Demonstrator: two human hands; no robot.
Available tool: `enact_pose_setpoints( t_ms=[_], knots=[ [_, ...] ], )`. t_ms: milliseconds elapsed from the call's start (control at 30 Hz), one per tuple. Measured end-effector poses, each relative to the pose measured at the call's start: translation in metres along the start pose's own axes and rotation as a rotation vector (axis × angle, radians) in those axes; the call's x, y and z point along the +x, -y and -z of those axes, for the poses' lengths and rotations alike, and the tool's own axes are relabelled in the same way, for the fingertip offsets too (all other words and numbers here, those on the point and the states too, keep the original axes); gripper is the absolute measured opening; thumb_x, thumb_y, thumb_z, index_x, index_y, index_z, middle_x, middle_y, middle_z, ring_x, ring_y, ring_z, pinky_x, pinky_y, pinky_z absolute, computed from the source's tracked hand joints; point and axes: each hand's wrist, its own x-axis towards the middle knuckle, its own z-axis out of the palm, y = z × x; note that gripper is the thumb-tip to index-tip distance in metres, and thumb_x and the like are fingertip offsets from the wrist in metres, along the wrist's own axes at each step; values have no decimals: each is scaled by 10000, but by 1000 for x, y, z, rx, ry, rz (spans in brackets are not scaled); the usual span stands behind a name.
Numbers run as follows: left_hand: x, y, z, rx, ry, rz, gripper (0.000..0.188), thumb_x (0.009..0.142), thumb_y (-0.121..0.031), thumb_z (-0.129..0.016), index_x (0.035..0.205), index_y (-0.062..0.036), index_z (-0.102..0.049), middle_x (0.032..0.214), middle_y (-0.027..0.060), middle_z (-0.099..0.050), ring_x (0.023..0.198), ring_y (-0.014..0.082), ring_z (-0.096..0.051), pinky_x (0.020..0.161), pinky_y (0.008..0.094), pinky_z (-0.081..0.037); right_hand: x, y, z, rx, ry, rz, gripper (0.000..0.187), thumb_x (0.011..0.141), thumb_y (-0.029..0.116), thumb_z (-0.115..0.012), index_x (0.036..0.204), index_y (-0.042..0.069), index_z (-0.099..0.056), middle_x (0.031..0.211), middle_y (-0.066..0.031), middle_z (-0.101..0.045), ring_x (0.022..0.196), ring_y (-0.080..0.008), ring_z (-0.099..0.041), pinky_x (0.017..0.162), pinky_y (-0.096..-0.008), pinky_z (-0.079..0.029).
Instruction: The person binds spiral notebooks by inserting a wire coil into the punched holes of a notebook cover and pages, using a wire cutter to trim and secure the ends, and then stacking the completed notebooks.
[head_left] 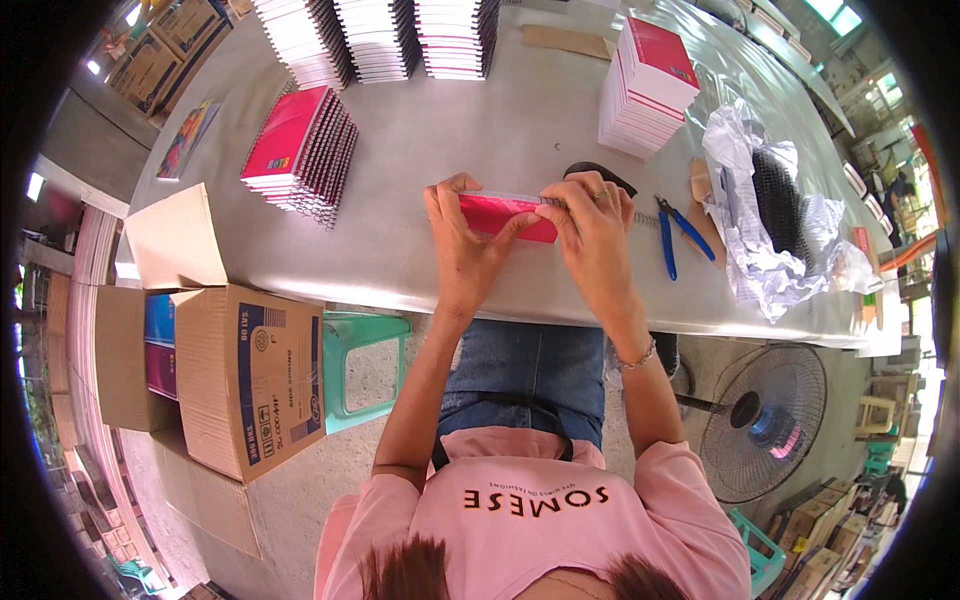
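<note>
A red-covered notebook (510,215) is held up on edge above the table in front of me. My left hand (465,235) grips its left end, fingers behind and thumb along the red cover. My right hand (592,215) pinches at the right end, closed around a dark spiral wire (645,218). Part of that wire shows at the notebook's upper edge, and its free end sticks out right of my hand. How far it runs through the holes is hidden by my fingers. Close by on the right lie blue-handled pliers (683,238), and a black round object (602,177) sits just behind my right hand.
A spiral-bound red notebook stack (300,150) stands at left, with more bound stacks (375,40) behind. Red-topped unbound stacks (650,90) stand far right. Black wire coils (778,200) rest in crumpled paper (735,170). An open carton (265,370) and fan (765,420) flank me below.
</note>
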Motion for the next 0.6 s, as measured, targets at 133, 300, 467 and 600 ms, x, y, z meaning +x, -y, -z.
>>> enact_pose_setpoints(
  t_ms=[133, 300, 467, 600],
  knots=[
    [0, -1, 1, 5, 6, 1, 660, 676, -203, -876, 1138, -16, -443, 1088, 125, -453, 1013, 277, -466, 856, 375, -425, 3, 7, 0, -5, -21, 0, 119, 855, 160, -651, 953, 98, -623, 999, -62, -572, 998, -292, -508, 943, -448, -308],
    [0, 0, 0, -1, 2, -19, 635, 694, -193, -863, 1142, -10, -451, 1100, 121, -456, 1027, 273, -473, 866, 371, -429, 4, 3, -2, -29, 4, 33, 107, 865, 168, -642, 935, 89, -630, 1007, -67, -576, 1005, -294, -509, 960, -462, -298],
    [0, -2, 1, -5, 5, -39, 607, 709, -174, -848, 1138, -6, -453, 1098, 125, -460, 1032, 284, -468, 883, 381, -416, 4, 5, -7, 20, -46, -35, 84, 864, 175, -641, 906, 101, -642, 989, -62, -587, 1007, -281, -514, 971, -462, -285],
    [-2, 0, 1, -30, 0, -47, 594, 716, -165, -842, 1136, -11, -451, 1096, 131, -466, 1025, 291, -461, 879, 386, -411, 3, 8, -6, -47, -7, 10, 71, 871, 163, -623, 901, 100, -637, 980, -51, -596, 981, -273, -525, 973, -464, -282]
  ],
)
